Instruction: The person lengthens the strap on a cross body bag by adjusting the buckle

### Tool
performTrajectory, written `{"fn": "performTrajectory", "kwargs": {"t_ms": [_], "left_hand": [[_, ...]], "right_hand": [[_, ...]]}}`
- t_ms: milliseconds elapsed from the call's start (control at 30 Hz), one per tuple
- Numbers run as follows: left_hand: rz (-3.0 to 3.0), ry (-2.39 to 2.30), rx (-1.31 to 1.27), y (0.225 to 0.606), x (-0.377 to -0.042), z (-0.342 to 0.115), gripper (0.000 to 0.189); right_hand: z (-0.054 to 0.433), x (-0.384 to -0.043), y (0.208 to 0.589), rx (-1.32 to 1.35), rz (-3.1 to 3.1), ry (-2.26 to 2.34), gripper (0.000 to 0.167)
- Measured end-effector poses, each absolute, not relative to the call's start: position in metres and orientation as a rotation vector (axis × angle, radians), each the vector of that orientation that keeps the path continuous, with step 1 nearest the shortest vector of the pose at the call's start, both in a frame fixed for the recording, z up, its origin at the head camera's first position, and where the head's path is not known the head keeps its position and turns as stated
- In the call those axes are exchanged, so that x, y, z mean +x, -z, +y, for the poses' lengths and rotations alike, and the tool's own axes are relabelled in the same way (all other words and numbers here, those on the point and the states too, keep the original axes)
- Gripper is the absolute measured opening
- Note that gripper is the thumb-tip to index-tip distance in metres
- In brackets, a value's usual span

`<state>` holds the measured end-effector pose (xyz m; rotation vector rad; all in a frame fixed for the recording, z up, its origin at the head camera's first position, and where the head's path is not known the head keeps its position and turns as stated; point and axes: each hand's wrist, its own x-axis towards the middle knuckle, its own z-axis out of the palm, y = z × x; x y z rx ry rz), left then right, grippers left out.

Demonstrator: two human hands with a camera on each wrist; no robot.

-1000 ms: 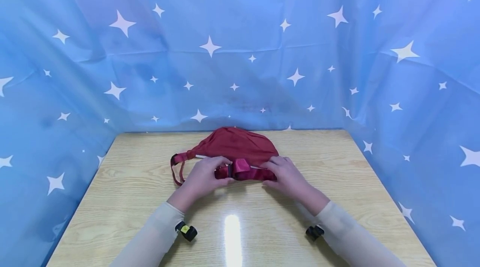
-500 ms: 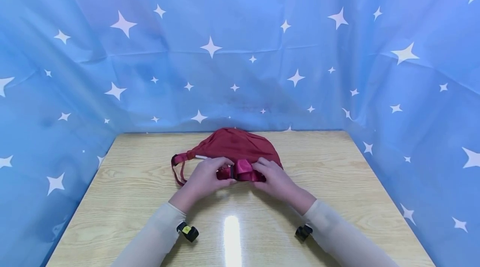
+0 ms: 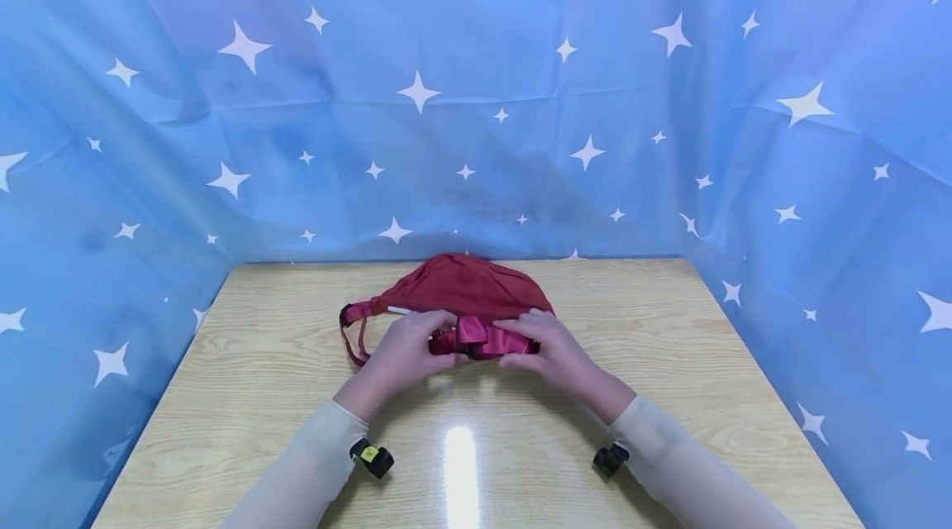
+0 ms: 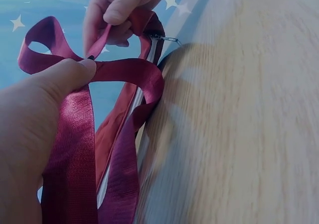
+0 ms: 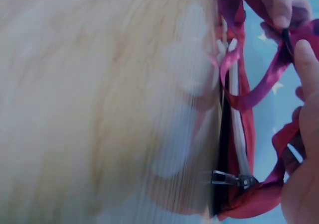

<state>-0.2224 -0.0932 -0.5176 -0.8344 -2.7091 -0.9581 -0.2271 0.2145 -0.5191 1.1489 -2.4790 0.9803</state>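
A dark red waist bag [image 3: 464, 285] lies near the back of the table, its zipped edge toward me. In the head view, my left hand [image 3: 407, 354] and right hand [image 3: 552, 354] hold its shiny magenta strap [image 3: 500, 341] in front of that edge. My left thumb [image 4: 75, 73] presses on the strap [image 4: 119, 70] beside a small black piece [image 4: 91, 58], probably a slider, in the left wrist view. Opposite, the right hand [image 4: 119, 10] pinches the strap between thumb and fingers. Loose loops of strap hang between the hands, past the bag's pale zip [image 5: 238, 119].
At the bag's left end, a thin strap loop [image 3: 353, 339] with a black buckle [image 3: 345, 316] lies on the wooden table [image 3: 283, 430]. A metal zip pull [image 5: 227, 178] sticks out from the zip. Behind, a blue star-patterned curtain [image 3: 506, 173] surrounds the table.
My right hand has gone left to the middle of the strap, then slightly back right, drawing out a longer loop between the hands. My left hand has stayed nearly in place.
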Motion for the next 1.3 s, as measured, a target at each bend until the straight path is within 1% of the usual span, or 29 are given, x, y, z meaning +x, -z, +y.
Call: {"fn": "performTrajectory", "kwargs": {"t_ms": [167, 367, 467, 667, 867, 1033, 1300], "left_hand": [[-2.698, 0.953, -0.816, 0.517, -0.224, -0.096, 0.045], [-2.693, 0.955, -0.82, 0.516, -0.225, -0.098, 0.045], [-2.687, 0.978, -0.833, 0.517, -0.225, -0.098, 0.048], [-2.698, 0.97, -0.843, 0.517, -0.224, -0.097, 0.05], [-2.692, 0.972, -0.846, 0.519, -0.224, -0.096, 0.051], [-2.681, 0.956, -0.849, 0.518, -0.224, -0.098, 0.05], [-2.703, 0.965, -0.83, 0.513, -0.225, -0.101, 0.048]], "right_hand": [[0.229, -0.231, 0.521, 1.136, -2.474, -0.917, 0.055], [0.245, -0.233, 0.521, 1.081, -2.572, -0.686, 0.047], [0.239, -0.231, 0.519, 1.099, -2.627, -0.636, 0.049], [0.208, -0.225, 0.518, 1.105, -2.751, -0.709, 0.064], [0.189, -0.22, 0.52, 1.048, -2.733, -0.673, 0.059], [0.192, -0.219, 0.52, 1.073, -2.647, -0.624, 0.057], [0.216, -0.222, 0.518, 1.041, -2.724, -0.493, 0.058]]}}
